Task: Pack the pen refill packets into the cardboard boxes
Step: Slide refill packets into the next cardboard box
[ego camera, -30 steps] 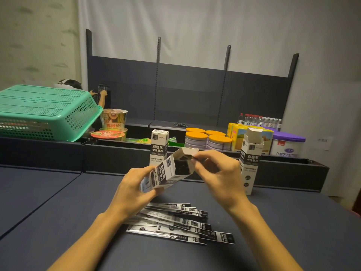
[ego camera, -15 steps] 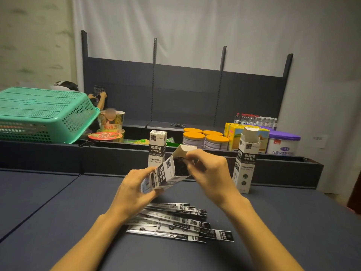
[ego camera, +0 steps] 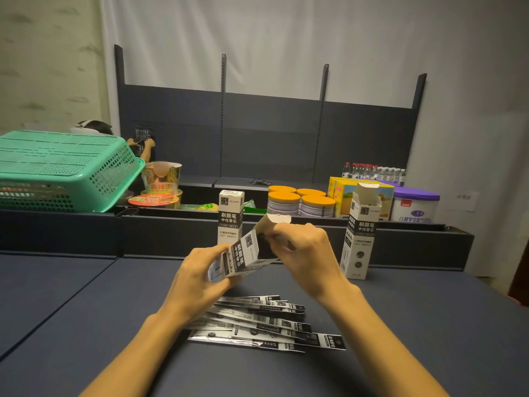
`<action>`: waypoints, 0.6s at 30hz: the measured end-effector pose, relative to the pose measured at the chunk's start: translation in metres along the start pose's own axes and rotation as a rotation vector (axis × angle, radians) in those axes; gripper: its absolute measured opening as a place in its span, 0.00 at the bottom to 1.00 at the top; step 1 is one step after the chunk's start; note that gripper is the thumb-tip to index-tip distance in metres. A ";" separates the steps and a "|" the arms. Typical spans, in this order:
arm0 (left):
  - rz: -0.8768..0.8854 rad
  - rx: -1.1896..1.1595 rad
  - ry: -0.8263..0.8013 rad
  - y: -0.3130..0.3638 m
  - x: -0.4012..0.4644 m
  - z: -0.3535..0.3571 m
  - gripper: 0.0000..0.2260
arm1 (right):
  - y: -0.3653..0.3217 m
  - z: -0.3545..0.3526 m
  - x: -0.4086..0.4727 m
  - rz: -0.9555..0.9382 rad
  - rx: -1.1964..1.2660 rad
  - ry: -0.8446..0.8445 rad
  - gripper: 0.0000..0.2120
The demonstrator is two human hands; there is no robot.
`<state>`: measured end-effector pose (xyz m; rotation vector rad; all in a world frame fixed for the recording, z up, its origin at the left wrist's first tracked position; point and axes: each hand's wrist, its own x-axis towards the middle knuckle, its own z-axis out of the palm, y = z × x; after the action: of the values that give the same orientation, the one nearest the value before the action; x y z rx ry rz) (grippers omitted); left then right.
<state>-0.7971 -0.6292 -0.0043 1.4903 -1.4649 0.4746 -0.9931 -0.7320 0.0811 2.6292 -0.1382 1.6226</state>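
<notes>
My left hand [ego camera: 197, 277] grips the lower end of a black-and-white cardboard box [ego camera: 242, 256], tilted with its open mouth up and to the right. My right hand [ego camera: 305, 253] has its fingers at that mouth, pinching a side flap; the top flap [ego camera: 274, 220] stands open. Dark packets show inside the box. Several pen refill packets [ego camera: 266, 322] lie fanned on the dark table below my hands. A closed box [ego camera: 230, 217] stands upright behind my hands. Another box [ego camera: 360, 233], its top open, stands upright to the right.
A teal plastic basket [ego camera: 65, 170] lies overturned at the far left on a raised dark ledge [ego camera: 86, 224]. Noodle cups [ego camera: 161, 181], orange-lidded tins [ego camera: 300, 202], a yellow carton [ego camera: 340, 190], a purple-lidded tub [ego camera: 415, 204] and water bottles [ego camera: 372, 170] line the back. Another person's hands [ego camera: 143, 144] show behind the basket.
My right hand's fingers have shifted a little at the box mouth. The view has moved slightly; the box stays in both hands.
</notes>
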 end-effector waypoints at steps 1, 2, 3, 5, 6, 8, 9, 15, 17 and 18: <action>-0.001 0.003 -0.003 -0.001 0.000 0.000 0.28 | 0.001 0.001 0.000 0.004 -0.005 -0.005 0.03; -0.001 0.005 -0.007 -0.002 0.000 0.000 0.29 | 0.002 0.002 -0.001 0.011 -0.019 -0.011 0.03; 0.002 0.008 -0.010 -0.002 0.000 0.000 0.29 | 0.002 0.002 -0.001 0.019 -0.043 -0.019 0.03; 0.007 0.014 -0.015 -0.003 0.000 0.000 0.29 | 0.002 0.003 -0.001 0.035 -0.086 -0.031 0.02; 0.009 0.017 -0.016 -0.003 0.000 0.000 0.29 | 0.002 0.003 -0.001 0.044 -0.091 -0.040 0.02; 0.007 0.023 -0.012 -0.004 0.000 0.000 0.29 | 0.001 0.002 -0.001 0.063 -0.081 -0.071 0.03; 0.005 0.021 -0.009 -0.004 0.000 0.000 0.29 | 0.001 0.002 -0.002 0.071 -0.075 -0.091 0.04; 0.013 0.021 -0.001 -0.003 0.000 0.000 0.29 | 0.001 0.002 -0.002 0.096 -0.073 -0.228 0.11; 0.013 0.021 0.002 -0.004 0.000 0.000 0.29 | 0.000 0.000 -0.002 0.076 -0.070 -0.256 0.12; 0.010 0.022 0.002 -0.004 0.000 0.000 0.29 | 0.000 0.000 -0.003 0.067 -0.071 -0.252 0.11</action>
<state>-0.7935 -0.6298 -0.0059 1.4997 -1.4707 0.4992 -0.9944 -0.7316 0.0788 2.7902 -0.2903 1.2704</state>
